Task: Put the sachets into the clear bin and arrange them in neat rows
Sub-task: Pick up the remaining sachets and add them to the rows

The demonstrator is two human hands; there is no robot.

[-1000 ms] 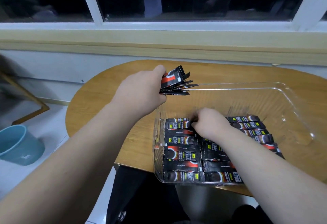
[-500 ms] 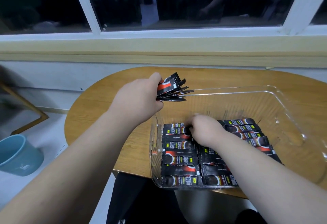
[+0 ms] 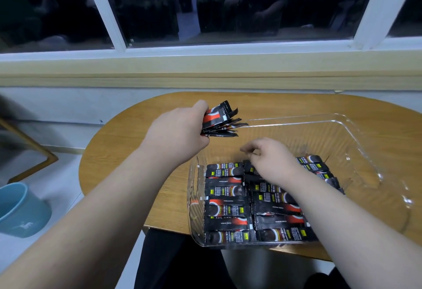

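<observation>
The oval wooden table (image 3: 127, 151) carries the clear bin (image 3: 356, 151), which sits at its near edge with the near wall overhanging slightly. The near half of the bin's floor holds the laid sachets (image 3: 225, 199), flat black-and-red stick packs set crosswise in three columns side by side; the far half is bare plastic. The left and middle columns look tidy, while the right one is partly hidden by the forearm. Above the bin's far left corner hangs the bundle of sachets (image 3: 219, 121), fanned out and uneven at its free ends. These packs are judged light, thin and glossy, stiff along their crimped ends but soft in the filled middle, so they probably slide over one another easily. A single one is likely best taken by a crimped end or pinched across its width (a squeeze on the middle would only bow it). The left hand (image 3: 178, 133) is wrapped firmly round the bundle's near ends, thumb on top, knuckles toward the camera, wrist level. The right hand (image 3: 271, 158) hovers just above the far end of the middle column, palm down, its fingers (image 3: 246, 150) loosely curled and pointing toward the bundle, with no sachet visible between them.
</observation>
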